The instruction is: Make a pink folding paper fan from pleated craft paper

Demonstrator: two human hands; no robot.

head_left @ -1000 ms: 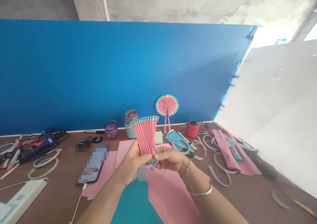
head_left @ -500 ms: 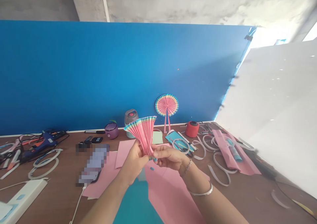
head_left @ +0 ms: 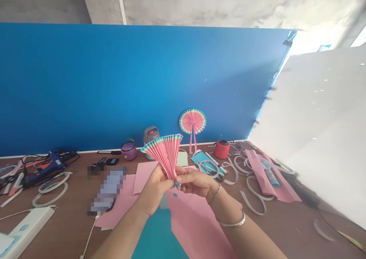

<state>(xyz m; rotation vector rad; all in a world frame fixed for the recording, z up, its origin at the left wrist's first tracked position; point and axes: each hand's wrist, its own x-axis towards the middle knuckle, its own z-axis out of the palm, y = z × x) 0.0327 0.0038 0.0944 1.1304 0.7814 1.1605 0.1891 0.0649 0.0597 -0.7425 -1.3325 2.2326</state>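
Pleated paper [head_left: 163,150] is held in the air over the middle of the bench [head_left: 68,228], its long axis leaning up and leftward, to the back edge, where folds spread wide. On its left, the left hand [head_left: 154,188] grips the lower part between thumb and fingers; on its right, the right hand [head_left: 196,180] pinches the narrow bottom end, both equally near.
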